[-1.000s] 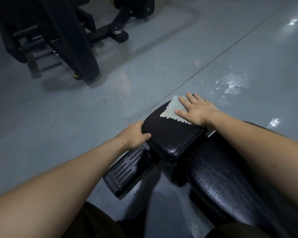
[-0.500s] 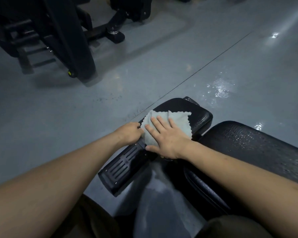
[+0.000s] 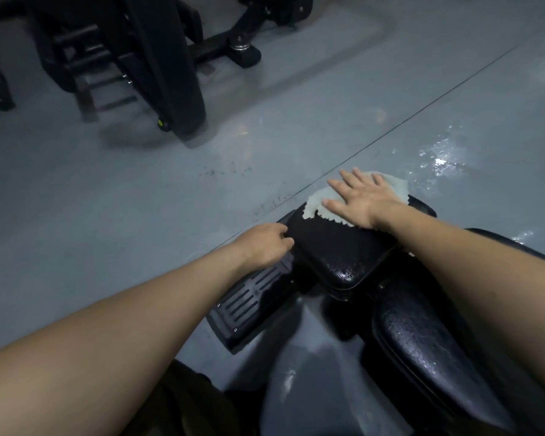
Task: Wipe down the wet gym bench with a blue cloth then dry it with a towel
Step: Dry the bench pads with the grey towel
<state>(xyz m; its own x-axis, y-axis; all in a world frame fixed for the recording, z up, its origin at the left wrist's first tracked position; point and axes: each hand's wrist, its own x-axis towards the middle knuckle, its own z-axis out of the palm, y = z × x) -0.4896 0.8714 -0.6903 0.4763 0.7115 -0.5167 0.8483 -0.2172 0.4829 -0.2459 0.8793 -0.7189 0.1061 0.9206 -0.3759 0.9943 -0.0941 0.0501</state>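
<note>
The right hand (image 3: 364, 201) lay flat, fingers spread, pressing the pale cloth (image 3: 321, 199) onto the far end of the black bench pad (image 3: 340, 247). The left hand (image 3: 265, 243), arm outstretched, curled loosely against the pad's near-left edge, gripping nothing clearly.

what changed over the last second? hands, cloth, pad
The right hand slid the cloth from the small pad's far end to the near end by the left hand, then back out to the far end, flat on the cloth throughout. The left hand stayed gripping the pad's left edge. The long pad remains beaded with water. Nothing was picked up or let go.
</note>
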